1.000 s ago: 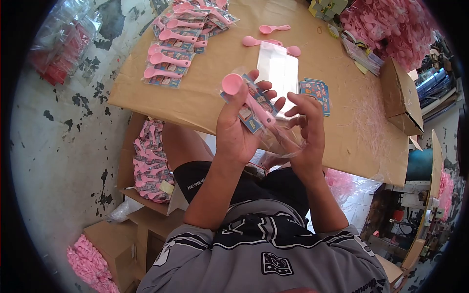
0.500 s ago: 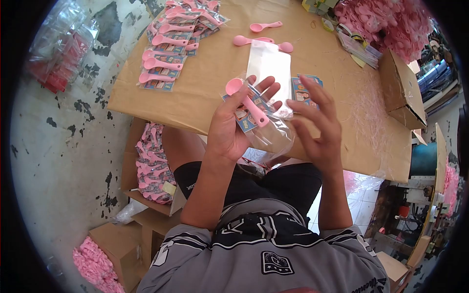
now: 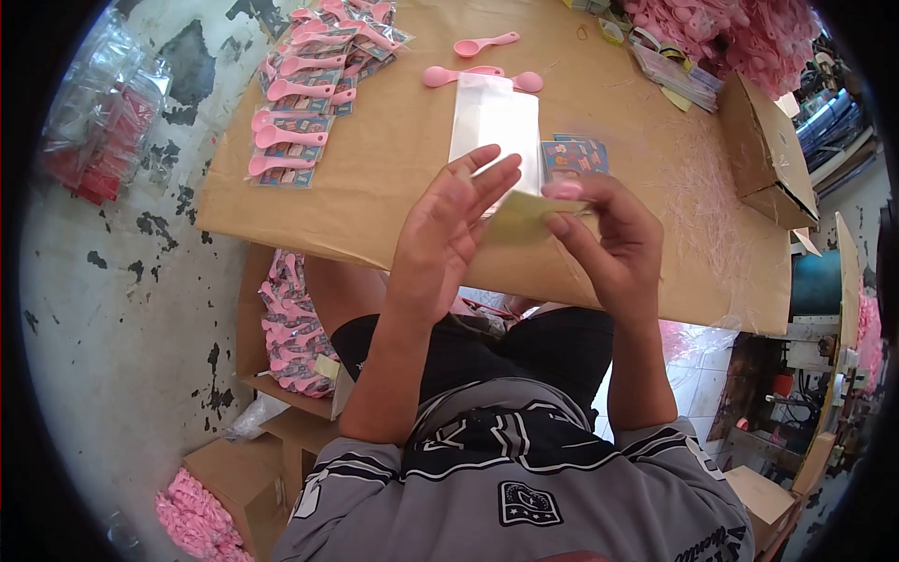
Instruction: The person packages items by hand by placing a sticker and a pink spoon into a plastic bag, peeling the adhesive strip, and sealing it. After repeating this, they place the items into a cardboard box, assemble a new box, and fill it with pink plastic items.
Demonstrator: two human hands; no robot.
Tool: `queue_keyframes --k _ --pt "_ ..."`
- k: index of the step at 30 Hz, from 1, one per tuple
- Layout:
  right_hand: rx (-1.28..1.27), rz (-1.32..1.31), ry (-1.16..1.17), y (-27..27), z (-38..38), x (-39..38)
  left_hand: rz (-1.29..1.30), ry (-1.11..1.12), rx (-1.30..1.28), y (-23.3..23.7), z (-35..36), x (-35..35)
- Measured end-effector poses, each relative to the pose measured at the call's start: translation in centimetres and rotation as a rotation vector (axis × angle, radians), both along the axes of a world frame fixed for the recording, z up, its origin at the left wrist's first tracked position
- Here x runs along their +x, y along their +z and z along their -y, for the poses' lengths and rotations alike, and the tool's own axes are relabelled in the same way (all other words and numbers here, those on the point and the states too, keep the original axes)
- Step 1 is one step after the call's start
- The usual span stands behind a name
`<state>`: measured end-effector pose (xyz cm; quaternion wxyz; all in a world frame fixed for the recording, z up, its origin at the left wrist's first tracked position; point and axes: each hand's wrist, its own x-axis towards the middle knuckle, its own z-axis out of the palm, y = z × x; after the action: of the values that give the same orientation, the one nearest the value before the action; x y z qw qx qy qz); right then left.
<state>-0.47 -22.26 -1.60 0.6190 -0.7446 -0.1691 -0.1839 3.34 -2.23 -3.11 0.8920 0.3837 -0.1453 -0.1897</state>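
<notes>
My right hand (image 3: 623,239) pinches a bagged card with a pink spoon by one end. The card's blurred yellowish back (image 3: 521,219) faces up, and a bit of pink shows at my fingers. My left hand (image 3: 445,225) is open beside it, fingers stretched and palm turned towards the card. Just beyond lies a stack of clear plastic bags (image 3: 501,122) on the brown-papered table. Right of the stack, partly behind my right hand, are blue printed cards (image 3: 575,157). Loose pink measuring spoons (image 3: 485,43) lie past the bags.
Overlapping packed spoons (image 3: 290,137) line the table's left side. At back right are a heap of pink spoons (image 3: 721,37) and a cardboard box (image 3: 768,155). A carton of packed spoons (image 3: 295,323) stands below the table's left edge.
The packed spoon has gone from my left hand to my right and is turned over, card back up. My left hand has let go.
</notes>
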Motion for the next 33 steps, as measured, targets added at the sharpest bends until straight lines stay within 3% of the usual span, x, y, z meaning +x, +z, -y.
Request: queue_keyframes --k 4,9,15,18,21,24,27,33 --pt "0.132 -0.246 0.031 0.0 -1.6 -0.2 0.137 -0.018 0.307 1.0 -0.1 -0.9" --pt "0.133 -0.447 0.091 -0.3 -2.1 -0.7 0.034 0.043 0.274 -0.7 -0.2 -0.7" --pt "0.123 -0.346 -0.103 0.2 -1.5 0.3 0.09 0.029 0.347 -0.1 -0.6 -1.5" --pt "0.32 -0.278 -0.122 0.5 -1.3 1.3 0.117 -0.03 0.378 0.2 -0.6 -1.6" --pt "0.152 -0.06 -0.389 0.1 -1.0 1.8 0.112 -0.025 0.326 0.5 0.0 -2.1" --pt "-0.425 0.362 -0.569 1.1 -1.1 1.3 0.127 -0.005 0.351 0.7 0.0 -2.2" --pt "-0.585 0.412 -0.54 1.6 -2.0 0.9 0.206 0.023 0.442 0.6 0.2 -2.3" --pt "-0.592 0.448 -0.579 0.3 -2.1 1.4 0.394 0.125 0.733 1.0 0.6 -2.9"
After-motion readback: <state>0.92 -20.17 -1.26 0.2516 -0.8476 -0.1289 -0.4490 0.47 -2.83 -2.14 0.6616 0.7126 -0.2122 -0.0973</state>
